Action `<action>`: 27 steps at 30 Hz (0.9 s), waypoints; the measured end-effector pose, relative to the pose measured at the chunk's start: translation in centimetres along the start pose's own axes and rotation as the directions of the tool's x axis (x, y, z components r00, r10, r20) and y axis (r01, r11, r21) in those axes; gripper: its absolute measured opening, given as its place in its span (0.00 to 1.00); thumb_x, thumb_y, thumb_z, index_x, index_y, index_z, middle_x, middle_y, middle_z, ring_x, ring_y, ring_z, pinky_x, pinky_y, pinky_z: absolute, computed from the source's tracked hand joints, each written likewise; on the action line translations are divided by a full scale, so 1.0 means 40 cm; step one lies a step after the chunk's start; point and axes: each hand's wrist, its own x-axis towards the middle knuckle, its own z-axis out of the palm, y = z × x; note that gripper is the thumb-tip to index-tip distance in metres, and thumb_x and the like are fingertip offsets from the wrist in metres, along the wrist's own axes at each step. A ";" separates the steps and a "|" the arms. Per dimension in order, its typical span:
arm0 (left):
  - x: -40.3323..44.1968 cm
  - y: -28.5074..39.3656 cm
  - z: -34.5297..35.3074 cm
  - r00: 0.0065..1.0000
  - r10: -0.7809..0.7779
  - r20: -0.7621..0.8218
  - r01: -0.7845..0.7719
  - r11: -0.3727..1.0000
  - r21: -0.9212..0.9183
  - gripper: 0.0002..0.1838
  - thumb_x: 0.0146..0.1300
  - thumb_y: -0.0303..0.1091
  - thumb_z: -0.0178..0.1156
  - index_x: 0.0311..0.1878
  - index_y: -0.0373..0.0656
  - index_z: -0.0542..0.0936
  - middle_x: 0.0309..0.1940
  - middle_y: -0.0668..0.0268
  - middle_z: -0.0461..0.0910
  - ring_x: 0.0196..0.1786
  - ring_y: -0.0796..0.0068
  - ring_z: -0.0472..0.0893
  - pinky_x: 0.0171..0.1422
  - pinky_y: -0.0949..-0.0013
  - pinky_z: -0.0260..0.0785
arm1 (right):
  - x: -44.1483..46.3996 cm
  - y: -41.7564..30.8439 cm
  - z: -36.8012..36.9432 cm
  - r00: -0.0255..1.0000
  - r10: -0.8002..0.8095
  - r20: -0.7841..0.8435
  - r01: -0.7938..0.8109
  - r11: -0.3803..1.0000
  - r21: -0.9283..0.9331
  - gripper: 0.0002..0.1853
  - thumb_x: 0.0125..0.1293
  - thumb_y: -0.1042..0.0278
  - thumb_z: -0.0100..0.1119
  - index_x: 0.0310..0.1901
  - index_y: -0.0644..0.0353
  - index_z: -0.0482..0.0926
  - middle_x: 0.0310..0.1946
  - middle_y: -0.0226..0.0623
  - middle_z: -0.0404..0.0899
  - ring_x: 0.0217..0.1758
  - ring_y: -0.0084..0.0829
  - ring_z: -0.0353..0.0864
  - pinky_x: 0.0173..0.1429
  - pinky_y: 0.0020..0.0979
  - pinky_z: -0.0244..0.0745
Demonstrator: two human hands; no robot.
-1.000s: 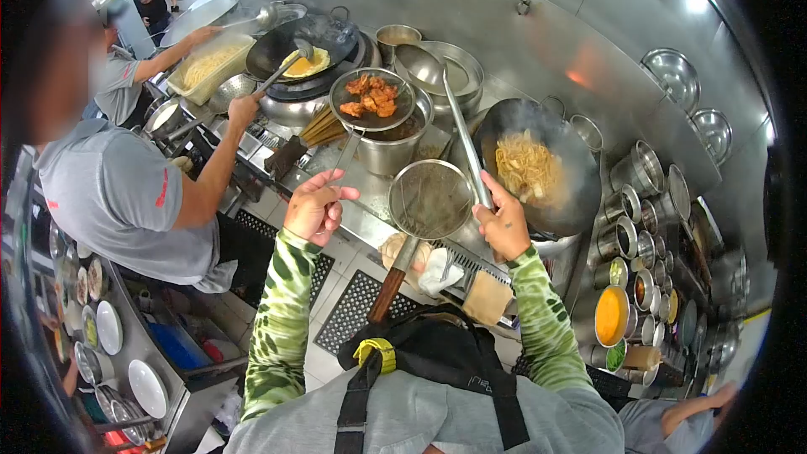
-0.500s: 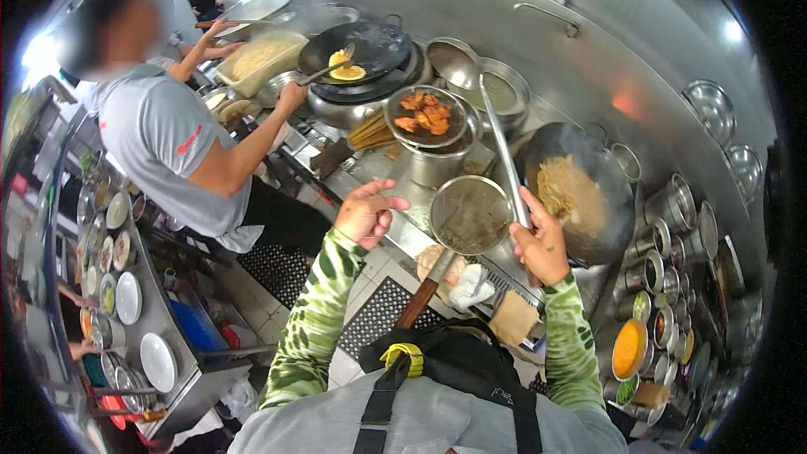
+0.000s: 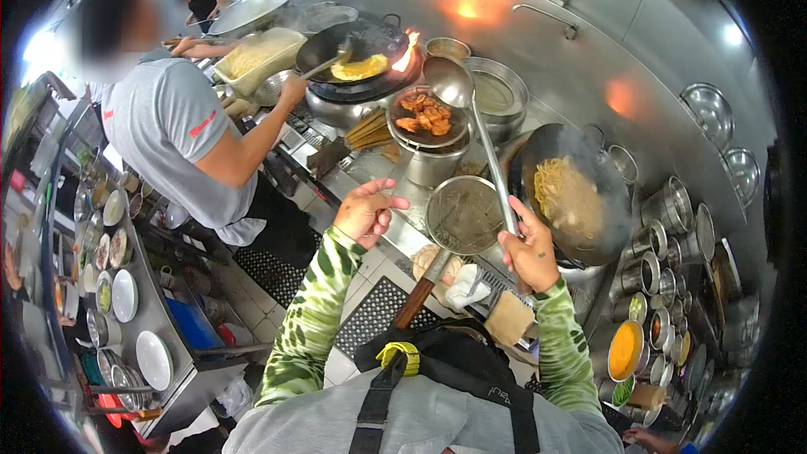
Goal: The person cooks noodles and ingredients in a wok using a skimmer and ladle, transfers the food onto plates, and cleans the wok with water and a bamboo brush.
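My right hand (image 3: 530, 250) is closed round the handle of a long metal ladle (image 3: 450, 84), whose bowl hangs above the pots at the back. Steam rises from noodles (image 3: 565, 202) in the dark wok (image 3: 618, 231) just right of that hand. Held in the air, my left hand (image 3: 368, 212) has its index finger stretched out and holds nothing. A round strainer (image 3: 463, 215) with a wooden handle lies between my hands. Beyond it, orange-red fried pieces (image 3: 425, 113) sit in another strainer over a metal pot (image 3: 430, 166).
A co-worker in a grey shirt (image 3: 168, 130) stands at the left, one hand on a ladle in a wok with egg (image 3: 360, 68); a flame (image 3: 407, 52) rises beside it. Metal containers (image 3: 624, 351) line the right. Plates (image 3: 155, 360) stand on the lower-left counter.
The view has turned left. My ladle's bowl has moved slightly closer to the fried pieces. A flame has appeared at the co-worker's wok, and the egg there is spread out again.
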 end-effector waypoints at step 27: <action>0.056 -0.023 0.025 0.998 -0.028 -0.052 0.033 0.996 0.082 0.23 0.63 0.19 0.50 0.62 0.33 0.64 0.38 0.53 0.83 0.19 0.86 0.69 0.16 0.84 0.59 | 0.037 -0.111 0.017 0.905 -0.006 0.426 -0.402 0.319 0.858 0.08 0.72 0.72 0.52 0.50 0.61 0.72 0.33 0.33 0.78 0.27 0.18 0.76 0.27 0.24 0.76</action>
